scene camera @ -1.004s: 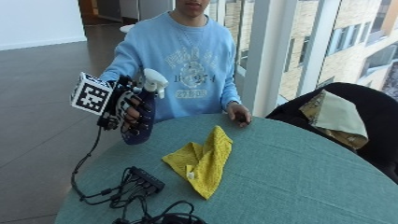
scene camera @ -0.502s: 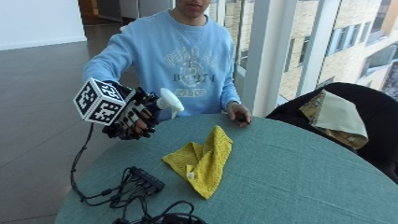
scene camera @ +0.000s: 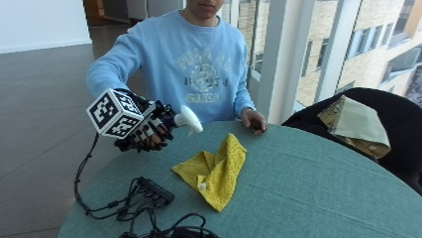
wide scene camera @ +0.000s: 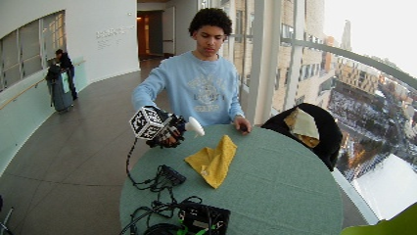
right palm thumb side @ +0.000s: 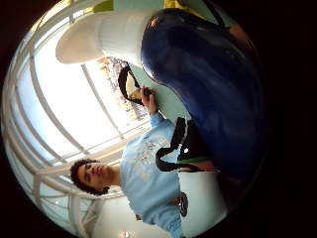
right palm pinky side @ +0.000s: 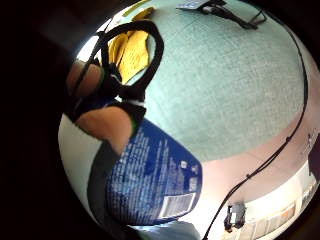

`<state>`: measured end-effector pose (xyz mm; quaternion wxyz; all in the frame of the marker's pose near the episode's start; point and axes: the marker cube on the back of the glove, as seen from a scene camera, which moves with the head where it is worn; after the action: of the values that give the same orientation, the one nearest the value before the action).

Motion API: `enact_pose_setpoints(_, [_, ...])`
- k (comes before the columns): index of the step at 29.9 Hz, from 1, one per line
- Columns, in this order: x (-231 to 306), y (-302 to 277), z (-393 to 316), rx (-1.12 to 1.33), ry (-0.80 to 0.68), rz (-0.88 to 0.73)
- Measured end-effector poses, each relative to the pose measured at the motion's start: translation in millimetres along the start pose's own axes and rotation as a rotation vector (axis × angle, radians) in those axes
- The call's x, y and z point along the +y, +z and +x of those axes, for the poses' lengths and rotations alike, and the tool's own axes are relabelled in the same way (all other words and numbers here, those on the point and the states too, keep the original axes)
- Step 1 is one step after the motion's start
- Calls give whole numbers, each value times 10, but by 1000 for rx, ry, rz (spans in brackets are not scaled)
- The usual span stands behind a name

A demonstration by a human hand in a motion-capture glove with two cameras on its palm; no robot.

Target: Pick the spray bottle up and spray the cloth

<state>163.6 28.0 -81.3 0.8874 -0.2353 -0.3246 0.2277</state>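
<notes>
Gloved right hand (scene camera: 146, 133) grips the spray bottle (scene camera: 184, 120) above the table edge, beside the yellow cloth (scene camera: 215, 168).

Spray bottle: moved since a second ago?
Yes. The spray bottle has tipped from upright to lying sideways in the right hand, white head now pointing toward the yellow cloth.

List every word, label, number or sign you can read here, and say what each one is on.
No text can be read.
Spray bottle, held in the right hand: blue label with white print and a barcode, too blurred to read.
Sweatshirt: chest print with lettering, too blurred to read.
Wall behind the person: lettering, too small to read.
Yellow cloth: a small white tag, no legible text.
</notes>
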Motion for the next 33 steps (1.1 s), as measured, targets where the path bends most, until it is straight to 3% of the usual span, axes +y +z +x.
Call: enact_pose_setpoints(33, [-63, 41, -38, -24, 1, -30])
